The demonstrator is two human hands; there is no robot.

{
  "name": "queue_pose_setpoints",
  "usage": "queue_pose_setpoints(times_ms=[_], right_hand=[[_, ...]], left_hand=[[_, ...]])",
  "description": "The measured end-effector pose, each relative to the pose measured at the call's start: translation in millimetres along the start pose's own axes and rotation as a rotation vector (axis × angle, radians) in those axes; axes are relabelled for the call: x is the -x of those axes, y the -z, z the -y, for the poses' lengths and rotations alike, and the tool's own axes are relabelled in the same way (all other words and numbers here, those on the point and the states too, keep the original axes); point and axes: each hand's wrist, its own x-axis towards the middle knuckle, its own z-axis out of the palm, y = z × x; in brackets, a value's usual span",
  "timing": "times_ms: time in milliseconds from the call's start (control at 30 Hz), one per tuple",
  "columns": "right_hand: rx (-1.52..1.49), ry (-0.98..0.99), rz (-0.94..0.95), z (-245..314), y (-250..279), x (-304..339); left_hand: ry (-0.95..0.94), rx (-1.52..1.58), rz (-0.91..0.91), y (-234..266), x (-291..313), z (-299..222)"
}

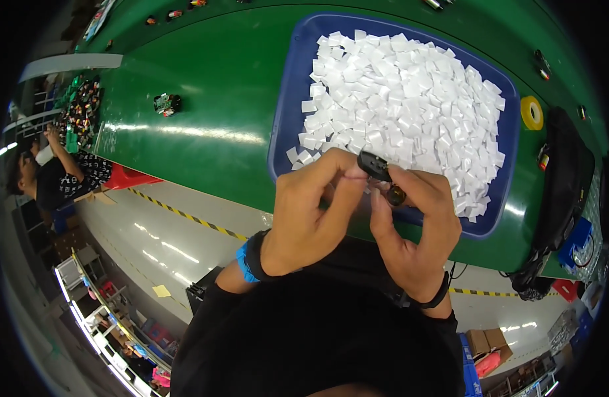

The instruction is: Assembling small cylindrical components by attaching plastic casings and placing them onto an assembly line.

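Observation:
Both hands meet over the near edge of a blue tray (pixel 286 112) heaped with small white square pieces (pixel 410 99). Between my fingertips is a small black plastic part (pixel 374 165) with a rounded outline. My left hand (pixel 311 215) pinches its left side between thumb and forefinger. From the right, my right hand (pixel 420 228) grips the same part with closed fingers. Just below it, a small round dark piece (pixel 396 195) shows between the right fingers; whether the two are joined I cannot tell. The fingers partly cover both.
On the green table (pixel 205 159) a small circuit board assembly (pixel 166 104) lies to the left. Right of the tray are a yellow tape roll (pixel 532 113) and a black bag (pixel 569 178). Another person (pixel 66 172) sits at far left beside a heap of small parts (pixel 83 109).

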Motion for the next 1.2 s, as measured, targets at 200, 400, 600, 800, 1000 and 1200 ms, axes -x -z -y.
queue_pose_setpoints(times_ms=[200, 400, 600, 800, 1000, 1200], right_hand=[[-0.194, -0.076, -0.002, -7.5, 21.5, 1.6], [-0.461, -0.436, 0.025, -23.2, 49.5, -5.6], [-0.124, -0.085, 0.048, -43.2, 56.9, -8.9], [0.186, 0.068, 0.035, -50.0, 76.9, -3.7], [0.070, -0.120, 0.112, -65.2, 73.5, 2.2], [0.188, 0.185, 0.176, -72.0, 79.0, -2.6]], left_hand=[[0.369, 0.488, 0.209, 0.1, -20.4, -0.6], [0.378, 0.664, 0.438, -9.8, -21.6, 1.9], [0.325, 0.407, 0.542, -14.8, -38.8, 4.3], [0.330, 0.440, 0.434, -30.4, -41.5, 18.2], [0.189, 0.253, 0.410, -42.9, -46.9, 19.2], [0.403, 0.486, 0.398, -38.9, -50.7, 21.3]])
